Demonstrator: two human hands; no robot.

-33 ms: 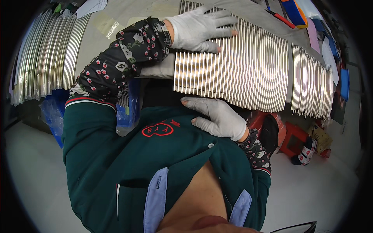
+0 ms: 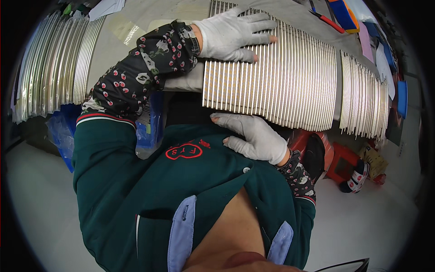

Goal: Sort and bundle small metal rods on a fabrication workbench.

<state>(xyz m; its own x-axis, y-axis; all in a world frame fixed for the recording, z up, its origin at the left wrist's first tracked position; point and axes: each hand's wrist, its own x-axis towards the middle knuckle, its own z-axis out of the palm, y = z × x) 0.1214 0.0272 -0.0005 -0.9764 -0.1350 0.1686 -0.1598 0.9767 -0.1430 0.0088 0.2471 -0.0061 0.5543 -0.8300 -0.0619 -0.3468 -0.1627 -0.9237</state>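
Observation:
Thin shiny metal rods (image 2: 290,81) lie side by side in a wide, flat row on the table, their near ends sticking out past its front edge. My left hand (image 2: 231,37), in a white glove with bare fingertips, rests flat on the row's left part with its fingers spread. Just below the near ends of the rods is my right hand (image 2: 256,137), gloved the same way. Its fingers are stretched out and its thumb stands apart, with nothing seen in it. Whether it touches the rod ends, I cannot tell.
Another group of rods (image 2: 362,97) lies to the right, past a narrow gap. Bundles of rods in clear plastic (image 2: 50,68) are on the far left. Red-handled pliers (image 2: 331,23) and an orange-and-blue object (image 2: 343,16) sit at the back right. Below stands a red bin (image 2: 343,162).

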